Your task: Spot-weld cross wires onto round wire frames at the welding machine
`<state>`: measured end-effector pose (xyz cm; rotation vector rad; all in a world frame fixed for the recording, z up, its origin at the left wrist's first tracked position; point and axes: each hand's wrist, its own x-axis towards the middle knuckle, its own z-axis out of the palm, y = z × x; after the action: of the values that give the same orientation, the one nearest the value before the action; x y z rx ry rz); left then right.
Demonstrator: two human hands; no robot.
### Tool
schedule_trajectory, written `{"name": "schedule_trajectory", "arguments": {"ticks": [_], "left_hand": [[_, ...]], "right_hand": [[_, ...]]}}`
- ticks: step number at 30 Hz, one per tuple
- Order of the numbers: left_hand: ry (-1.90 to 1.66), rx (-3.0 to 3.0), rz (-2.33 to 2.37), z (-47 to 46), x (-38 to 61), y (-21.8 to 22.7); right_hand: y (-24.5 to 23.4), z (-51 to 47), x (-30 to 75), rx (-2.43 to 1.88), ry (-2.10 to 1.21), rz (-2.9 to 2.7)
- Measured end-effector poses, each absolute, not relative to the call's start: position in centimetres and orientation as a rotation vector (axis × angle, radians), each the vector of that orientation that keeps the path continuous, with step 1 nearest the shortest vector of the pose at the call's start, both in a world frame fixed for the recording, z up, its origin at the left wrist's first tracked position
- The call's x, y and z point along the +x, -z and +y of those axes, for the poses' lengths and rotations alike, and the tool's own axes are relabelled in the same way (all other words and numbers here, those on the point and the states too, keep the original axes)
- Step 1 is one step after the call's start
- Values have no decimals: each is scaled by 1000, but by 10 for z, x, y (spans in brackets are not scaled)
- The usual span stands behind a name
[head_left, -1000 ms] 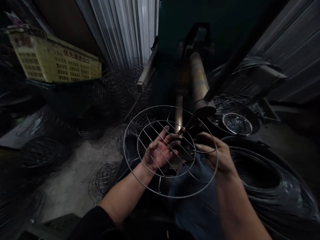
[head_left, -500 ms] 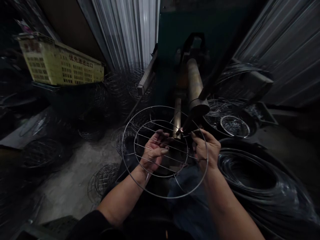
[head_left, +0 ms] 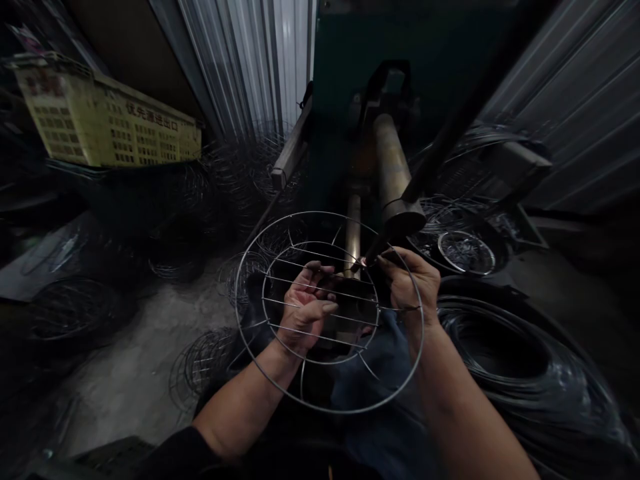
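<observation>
A round wire rack [head_left: 329, 411], made of two rings with parallel bars across the inner one and short spokes between them, lies tilted before me. My left hand [head_left: 306, 307] is under the bars, its fingers curled around the rack's wires. At the rack's far right side my right hand [head_left: 413, 283] pinches what looks like a short thin wire, mostly hidden by the fingertips. Just left of that pinch, the tip of the dark upper electrode arm [head_left: 383, 243] meets the brass lower rod [head_left: 353, 233] of a welding machine at the inner ring, with a small reddish glow there.
Coiled wire [head_left: 493, 373] lies at my right, with a bowl of small metal pieces [head_left: 466, 253] beyond it. Several wire racks [head_left: 197, 367] lie on the floor at left. A yellow crate [head_left: 115, 123] stands back left. A dark bar [head_left: 465, 110] slants down from upper right.
The rack's near edge has dropped slightly and moved toward me, and the rack has turned a little. Both hands stay by the electrodes. The view has shifted slightly.
</observation>
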<state>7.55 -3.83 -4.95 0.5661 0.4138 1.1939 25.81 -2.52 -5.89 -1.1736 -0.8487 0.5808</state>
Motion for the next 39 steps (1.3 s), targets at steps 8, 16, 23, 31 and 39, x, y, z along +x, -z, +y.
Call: {"name": "schedule_trajectory", "arguments": {"ticks": [8, 16, 23, 31, 39], "left_hand": [[-1206, 511, 433, -38, 83, 49], [-1119, 617, 343, -48, 70, 63], [-696, 275, 449, -23, 65, 81], [-422, 209, 90, -36, 72, 58], [-469, 315, 76, -59, 83, 52]], "right_hand": [[51, -9, 265, -1187, -686, -804], [42, -21, 271, -1195, -902, -716], [52, -97, 274, -1208, -989, -565], [39, -128, 248, -1152, -876, -484], [52, -152, 264, -1171, -697, -365]]}}
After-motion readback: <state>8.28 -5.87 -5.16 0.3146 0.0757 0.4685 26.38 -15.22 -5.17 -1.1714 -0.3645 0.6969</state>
